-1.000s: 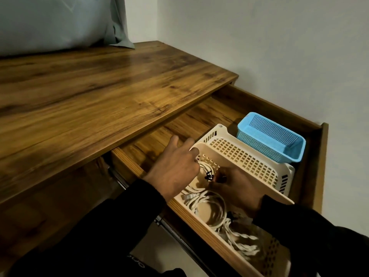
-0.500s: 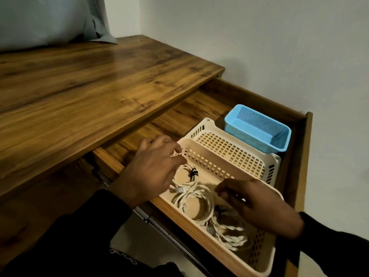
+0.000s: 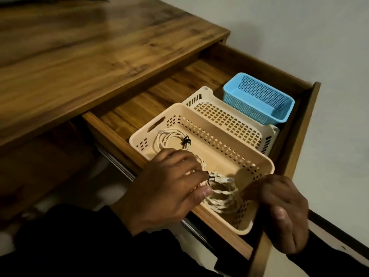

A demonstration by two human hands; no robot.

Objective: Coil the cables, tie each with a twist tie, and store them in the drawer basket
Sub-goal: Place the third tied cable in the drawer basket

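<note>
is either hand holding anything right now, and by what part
The left hand pinches a coiled white cable in the beige basket, near its black tie by the plug. The right hand holds nothing visible.

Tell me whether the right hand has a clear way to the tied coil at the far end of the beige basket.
Probably yes: the tied coil lies uncovered in the open-topped beige basket; the right hand hovers nearby.

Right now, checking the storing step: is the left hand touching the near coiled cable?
Touching. The head view shows the left hand pinching the near coiled cable beside its plug.
</note>
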